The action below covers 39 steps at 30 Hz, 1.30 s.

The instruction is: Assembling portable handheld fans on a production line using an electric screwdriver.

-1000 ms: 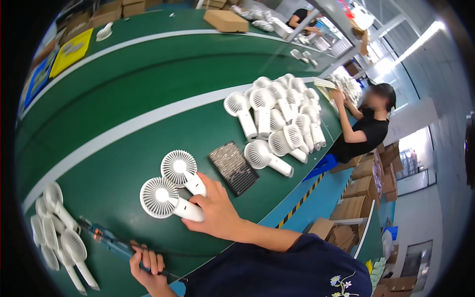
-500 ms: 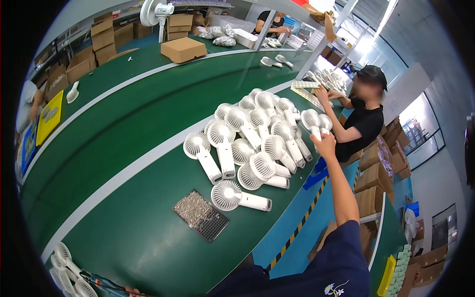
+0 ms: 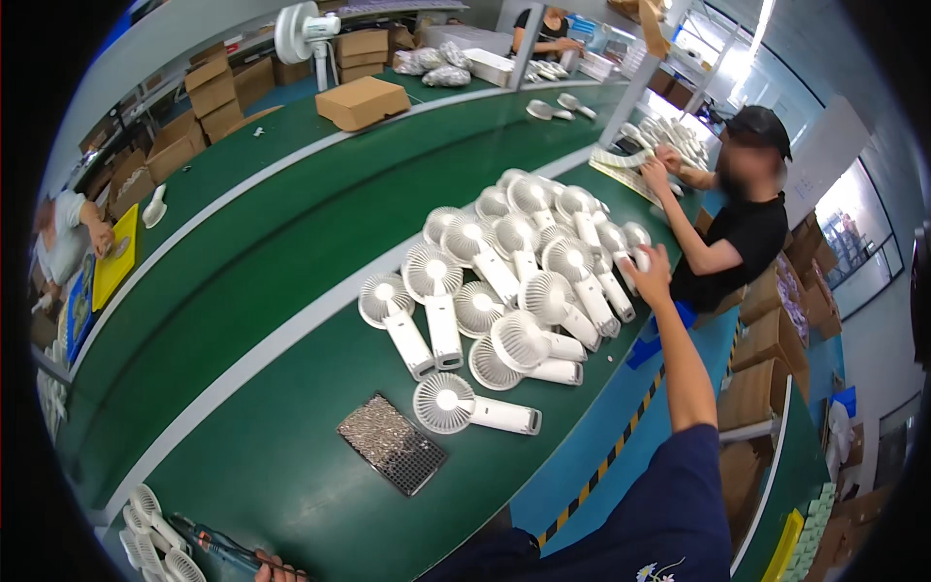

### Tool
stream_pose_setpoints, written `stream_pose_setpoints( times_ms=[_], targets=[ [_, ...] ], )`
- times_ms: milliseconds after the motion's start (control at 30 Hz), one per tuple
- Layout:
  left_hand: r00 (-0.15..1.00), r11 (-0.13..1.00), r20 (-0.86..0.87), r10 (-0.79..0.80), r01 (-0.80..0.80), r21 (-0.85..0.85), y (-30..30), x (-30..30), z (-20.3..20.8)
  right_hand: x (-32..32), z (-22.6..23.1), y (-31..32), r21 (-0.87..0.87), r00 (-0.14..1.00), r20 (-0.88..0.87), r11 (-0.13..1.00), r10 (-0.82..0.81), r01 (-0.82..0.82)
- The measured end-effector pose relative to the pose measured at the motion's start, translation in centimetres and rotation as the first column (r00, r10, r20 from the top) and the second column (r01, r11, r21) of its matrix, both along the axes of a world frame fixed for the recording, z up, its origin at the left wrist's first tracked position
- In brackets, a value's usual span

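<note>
At the right end of a heap of white handheld fans (image 3: pixel 519 233), my right hand (image 3: pixel 654 275) has its fingers apart around the handle of a small fan (image 3: pixel 636 236). Another fan stands close beside it, against the heap. My left hand (image 3: pixel 279 570), partly cut off at the lower edge, is closed on a teal and black electric screwdriver (image 3: pixel 221 547). The screwdriver's tip is by several more white fans (image 3: pixel 150 533) at the lower left. One fan (image 3: pixel 446 403) lies apart at the heap's near side, next to a black grid tray (image 3: pixel 419 466) filled with small metal screws.
A co-worker in a black cap (image 3: pixel 752 209) handles a pale tray (image 3: pixel 621 160) beyond the heap. Across the green conveyor belt (image 3: pixel 242 233) are a cardboard box (image 3: pixel 364 102), a standing fan (image 3: pixel 305 39) and a person at a yellow tray (image 3: pixel 116 257). Boxes (image 3: pixel 776 330) stand at right.
The two fans my right hand held up are now lower, against the heap, and its fingers have spread. My left hand and the screwdriver show more fully. The co-worker's tray lies flatter.
</note>
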<state>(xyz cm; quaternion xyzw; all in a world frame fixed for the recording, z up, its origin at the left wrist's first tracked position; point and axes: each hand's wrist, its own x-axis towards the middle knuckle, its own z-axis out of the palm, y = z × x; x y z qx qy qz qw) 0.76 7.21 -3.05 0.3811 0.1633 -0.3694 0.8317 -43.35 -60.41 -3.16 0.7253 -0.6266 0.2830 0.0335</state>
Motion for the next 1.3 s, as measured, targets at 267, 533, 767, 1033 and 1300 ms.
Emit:
stream_pose_setpoints(
  times_ms=[267,533,767,1033,1300],
  targets=[
    [0.808,0.885,0.378,-0.451,0.351,0.305,-5.1,-0.7,5.5,20.7,7.7,32.5,-0.134,-0.430,0.512,-0.425,0.743,-0.895],
    [0.415,0.844,0.739,-0.530,0.345,0.411,-8.5,-3.1,7.0,28.4,1.6,49.5,0.147,0.139,0.989,-0.170,0.059,-0.975],
    [0.206,0.883,0.870,-0.449,-0.050,0.467,-3.8,-1.7,6.6,31.7,0.9,50.8,-0.069,-0.094,0.991,-0.246,0.091,-0.967],
    [0.620,-0.287,0.442,-0.648,-0.736,0.613,15.9,7.4,1.9,35.8,2.6,50.1,-0.164,-0.200,0.970,-0.233,0.138,-0.958],
    [0.531,-0.146,0.306,-0.790,-0.647,0.748,22.5,6.5,1.9,35.5,0.7,49.6,-0.232,-0.244,0.970,-0.257,0.016,-0.938]
  ],
)
